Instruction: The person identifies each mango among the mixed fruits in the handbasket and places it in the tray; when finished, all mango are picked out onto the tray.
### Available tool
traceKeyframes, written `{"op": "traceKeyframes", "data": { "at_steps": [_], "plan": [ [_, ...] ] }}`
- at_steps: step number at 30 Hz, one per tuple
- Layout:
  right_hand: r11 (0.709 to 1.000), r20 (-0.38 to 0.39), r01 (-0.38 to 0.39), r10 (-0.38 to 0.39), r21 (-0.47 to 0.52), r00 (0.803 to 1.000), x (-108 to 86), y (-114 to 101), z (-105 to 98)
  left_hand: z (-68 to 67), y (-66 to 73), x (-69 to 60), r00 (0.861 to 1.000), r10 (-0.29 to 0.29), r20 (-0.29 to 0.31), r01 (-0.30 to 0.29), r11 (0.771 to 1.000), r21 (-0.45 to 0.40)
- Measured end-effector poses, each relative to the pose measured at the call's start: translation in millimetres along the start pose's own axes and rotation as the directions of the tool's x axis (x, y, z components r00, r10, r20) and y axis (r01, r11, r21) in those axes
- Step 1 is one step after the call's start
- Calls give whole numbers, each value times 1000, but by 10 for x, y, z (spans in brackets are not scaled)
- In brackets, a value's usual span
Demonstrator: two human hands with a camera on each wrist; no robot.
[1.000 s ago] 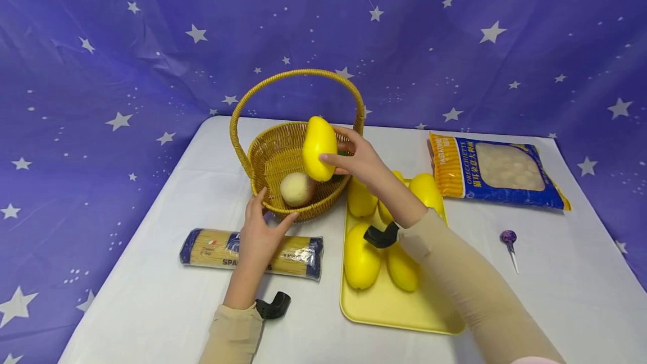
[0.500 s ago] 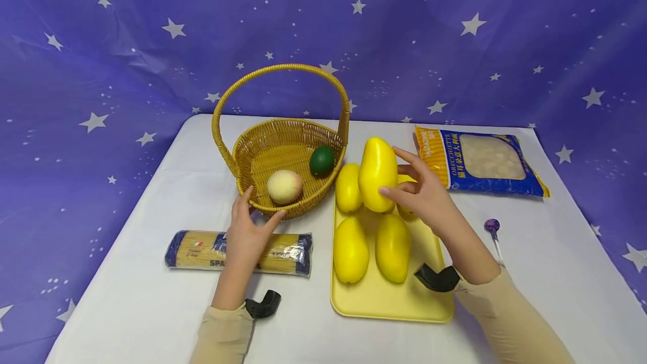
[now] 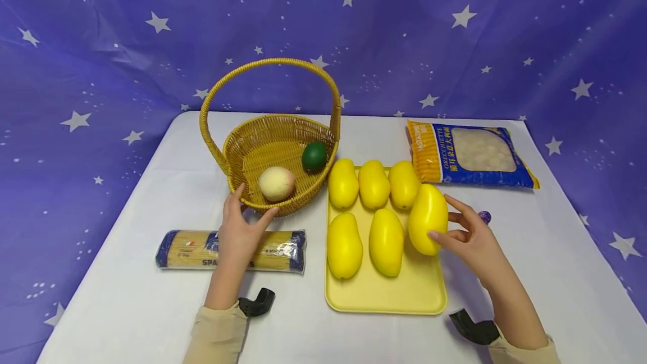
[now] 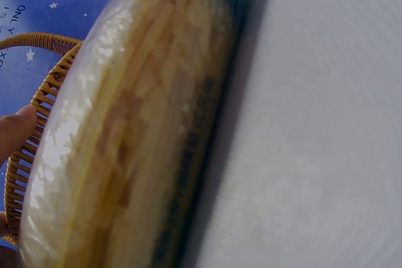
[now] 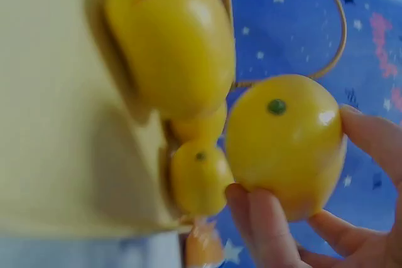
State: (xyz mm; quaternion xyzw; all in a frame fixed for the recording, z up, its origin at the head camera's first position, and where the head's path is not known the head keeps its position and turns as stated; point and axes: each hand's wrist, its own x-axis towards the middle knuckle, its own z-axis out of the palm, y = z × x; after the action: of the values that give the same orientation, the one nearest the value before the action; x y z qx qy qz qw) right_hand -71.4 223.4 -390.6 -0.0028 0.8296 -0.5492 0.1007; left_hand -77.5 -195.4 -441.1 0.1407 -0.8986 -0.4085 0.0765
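My right hand (image 3: 472, 237) holds a yellow mango (image 3: 428, 219) between thumb and fingers, over the right side of a pale yellow tray (image 3: 386, 303). Its green stem spot shows in the right wrist view, where fingers (image 5: 270, 224) press its side. Several more mangoes (image 3: 386, 242) lie in two rows on the tray. My left hand (image 3: 241, 235) touches the near-left side of a wicker basket (image 3: 263, 128), thumb and index spread along its wall. Inside the basket are a pale peach (image 3: 277, 183) and a dark green oval fruit (image 3: 314, 157).
A spaghetti pack (image 3: 189, 250) lies under my left hand and fills much of the left wrist view. At the back right is a bag of orecchiette (image 3: 482, 150). A purple lollipop (image 3: 484, 217) is partly hidden behind my right hand. The basket's tall handle (image 3: 273, 62) arches upward.
My right hand has carried the mango from above the basket rightward and down to the tray's right side. The green fruit now shows fully. My left hand stays at the basket; the view has shifted.
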Motion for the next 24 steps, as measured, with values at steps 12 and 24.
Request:
{"op": "traceKeyframes", "data": {
  "at_steps": [12, 24],
  "plan": [
    [976, 39, -124, 133, -181, 990, -17, 215, 97, -34, 25, 35, 1000, -9, 6, 9, 1000, -3],
    [950, 70, -134, 160, -283, 985, -37, 196, 234, -23, 29, -4, 1000, -12, 19, 12, 1000, 6]
  ]
}}
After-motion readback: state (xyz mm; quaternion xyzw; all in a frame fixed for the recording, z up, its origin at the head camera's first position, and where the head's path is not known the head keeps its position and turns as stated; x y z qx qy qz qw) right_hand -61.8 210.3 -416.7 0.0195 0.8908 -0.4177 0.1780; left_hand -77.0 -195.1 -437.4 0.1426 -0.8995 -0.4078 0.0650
